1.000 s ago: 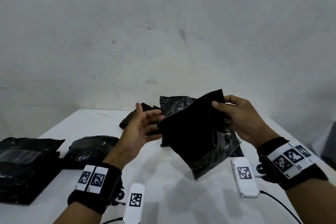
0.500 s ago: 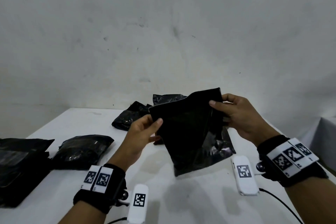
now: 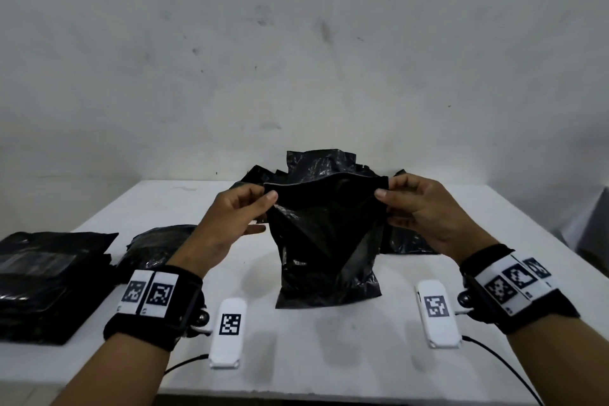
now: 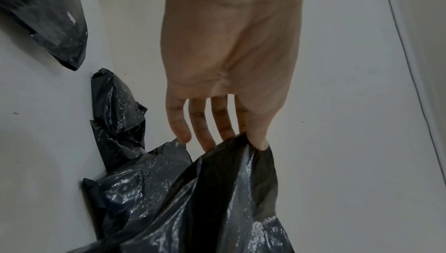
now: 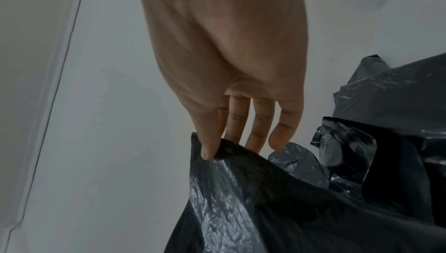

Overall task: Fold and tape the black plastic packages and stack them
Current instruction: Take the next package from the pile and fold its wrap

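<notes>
Package point(image 3: 326, 241) now hangs upright, both hands pinching.

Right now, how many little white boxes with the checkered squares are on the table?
2. One white box lies near the table's front edge beside the left wrist; the other white box lies beside the right wrist. Each has a thin black cable attached.

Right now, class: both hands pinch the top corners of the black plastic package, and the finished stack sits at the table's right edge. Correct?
Not quite. The left hand and right hand do pinch the black plastic package by its top corners, but the head view shows the finished stack at the table's left edge.
</notes>
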`<state>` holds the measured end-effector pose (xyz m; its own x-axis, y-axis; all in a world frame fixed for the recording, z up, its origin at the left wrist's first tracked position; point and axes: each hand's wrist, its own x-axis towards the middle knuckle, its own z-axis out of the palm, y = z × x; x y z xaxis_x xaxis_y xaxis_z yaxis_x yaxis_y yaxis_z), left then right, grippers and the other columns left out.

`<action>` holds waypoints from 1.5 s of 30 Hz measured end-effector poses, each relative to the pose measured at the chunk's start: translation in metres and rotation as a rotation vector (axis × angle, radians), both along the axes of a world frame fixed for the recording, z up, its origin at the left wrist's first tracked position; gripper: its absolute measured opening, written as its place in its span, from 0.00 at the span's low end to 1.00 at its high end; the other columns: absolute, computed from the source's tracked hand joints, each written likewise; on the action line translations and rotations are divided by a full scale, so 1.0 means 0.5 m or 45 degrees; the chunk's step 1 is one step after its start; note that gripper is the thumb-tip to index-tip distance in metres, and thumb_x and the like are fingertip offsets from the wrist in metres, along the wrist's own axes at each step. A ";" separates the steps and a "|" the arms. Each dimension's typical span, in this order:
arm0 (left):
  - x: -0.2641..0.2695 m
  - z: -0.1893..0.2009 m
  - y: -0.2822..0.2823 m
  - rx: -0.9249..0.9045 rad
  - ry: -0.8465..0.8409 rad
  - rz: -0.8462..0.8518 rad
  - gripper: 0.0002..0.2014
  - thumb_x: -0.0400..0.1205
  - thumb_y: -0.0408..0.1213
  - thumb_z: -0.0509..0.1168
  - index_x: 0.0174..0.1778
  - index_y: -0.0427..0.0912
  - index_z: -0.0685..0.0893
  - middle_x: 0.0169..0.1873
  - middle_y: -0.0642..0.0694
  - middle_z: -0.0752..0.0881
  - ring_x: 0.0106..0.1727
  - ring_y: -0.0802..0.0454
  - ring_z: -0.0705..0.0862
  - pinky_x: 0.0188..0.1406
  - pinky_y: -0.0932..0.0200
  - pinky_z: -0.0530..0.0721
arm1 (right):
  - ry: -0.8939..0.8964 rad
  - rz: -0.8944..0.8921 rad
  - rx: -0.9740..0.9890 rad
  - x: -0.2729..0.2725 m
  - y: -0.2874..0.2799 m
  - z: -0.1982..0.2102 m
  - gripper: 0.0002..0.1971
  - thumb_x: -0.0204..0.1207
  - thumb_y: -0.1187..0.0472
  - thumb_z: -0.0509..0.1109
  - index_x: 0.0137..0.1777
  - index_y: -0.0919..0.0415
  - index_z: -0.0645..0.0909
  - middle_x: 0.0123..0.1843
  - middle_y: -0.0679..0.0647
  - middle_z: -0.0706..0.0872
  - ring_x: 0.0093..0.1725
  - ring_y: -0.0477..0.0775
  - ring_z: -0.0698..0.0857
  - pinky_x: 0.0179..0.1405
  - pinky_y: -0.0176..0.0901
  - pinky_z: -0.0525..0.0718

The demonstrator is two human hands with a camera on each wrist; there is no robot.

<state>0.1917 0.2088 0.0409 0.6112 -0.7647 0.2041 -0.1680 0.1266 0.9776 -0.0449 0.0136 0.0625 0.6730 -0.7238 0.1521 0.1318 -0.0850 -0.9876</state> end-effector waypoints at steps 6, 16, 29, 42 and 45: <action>0.010 -0.004 -0.004 0.027 -0.111 0.059 0.10 0.83 0.44 0.73 0.54 0.43 0.90 0.43 0.49 0.89 0.41 0.58 0.87 0.40 0.62 0.81 | 0.169 0.040 -0.029 0.000 -0.009 -0.028 0.26 0.63 0.55 0.82 0.61 0.51 0.81 0.52 0.45 0.92 0.49 0.45 0.88 0.48 0.46 0.79; 0.014 -0.007 -0.009 -0.076 -0.025 0.011 0.06 0.82 0.48 0.71 0.47 0.51 0.90 0.42 0.49 0.90 0.45 0.52 0.87 0.49 0.52 0.86 | 0.227 0.230 0.020 0.038 0.006 -0.116 0.16 0.76 0.71 0.76 0.61 0.56 0.85 0.50 0.51 0.93 0.50 0.49 0.91 0.48 0.41 0.88; -0.017 -0.133 -0.027 0.254 -0.040 -0.341 0.23 0.74 0.27 0.81 0.64 0.40 0.84 0.54 0.48 0.93 0.57 0.53 0.91 0.52 0.61 0.87 | 0.169 0.261 0.059 0.040 0.004 -0.135 0.17 0.77 0.63 0.76 0.65 0.56 0.83 0.52 0.48 0.93 0.52 0.47 0.92 0.46 0.38 0.86; -0.029 -0.136 -0.006 0.262 0.011 -0.241 0.11 0.79 0.30 0.77 0.56 0.40 0.88 0.48 0.50 0.93 0.49 0.49 0.93 0.43 0.55 0.91 | 0.172 0.290 0.022 0.057 0.015 -0.169 0.14 0.74 0.76 0.76 0.57 0.63 0.84 0.49 0.55 0.93 0.49 0.53 0.92 0.44 0.40 0.88; -0.030 -0.138 -0.004 0.244 0.034 -0.238 0.13 0.78 0.31 0.78 0.57 0.39 0.87 0.49 0.47 0.93 0.51 0.47 0.93 0.44 0.54 0.91 | 0.169 0.298 0.042 0.055 0.016 -0.169 0.16 0.74 0.75 0.77 0.59 0.63 0.84 0.52 0.57 0.93 0.52 0.55 0.92 0.46 0.41 0.88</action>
<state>0.1768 0.2066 -0.0280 0.4589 -0.8880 0.0306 -0.1332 -0.0347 0.9905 -0.0173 0.0216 -0.0220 0.8349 -0.5495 0.0302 0.0133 -0.0346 -0.9993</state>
